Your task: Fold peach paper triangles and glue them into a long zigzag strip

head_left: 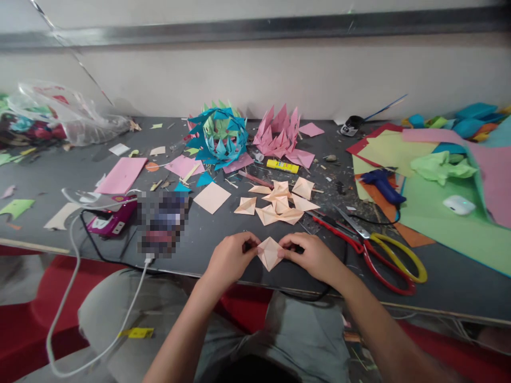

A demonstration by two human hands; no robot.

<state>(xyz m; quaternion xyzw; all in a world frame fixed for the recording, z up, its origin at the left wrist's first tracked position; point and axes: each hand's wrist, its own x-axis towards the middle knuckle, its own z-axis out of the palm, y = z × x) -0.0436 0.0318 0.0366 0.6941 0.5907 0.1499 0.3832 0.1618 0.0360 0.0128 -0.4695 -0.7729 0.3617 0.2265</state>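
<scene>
Peach paper (270, 255), side corners pinched by left hand (233, 256) and right hand (310, 255). Yellow tube (282, 166) is printed, too blurred to read.

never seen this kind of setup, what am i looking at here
No machine here: just a person's bare left hand and right hand. The picture comes from a camera worn on that person's head, looking forward and down. They hold a small folded peach paper by opposite corners. Just beyond, on the dark table, lie more folded peach pieces; farther back are a yellow glue stick and a spiky pink paper ring. Scissors and a blue glue gun lie to the right.
</scene>
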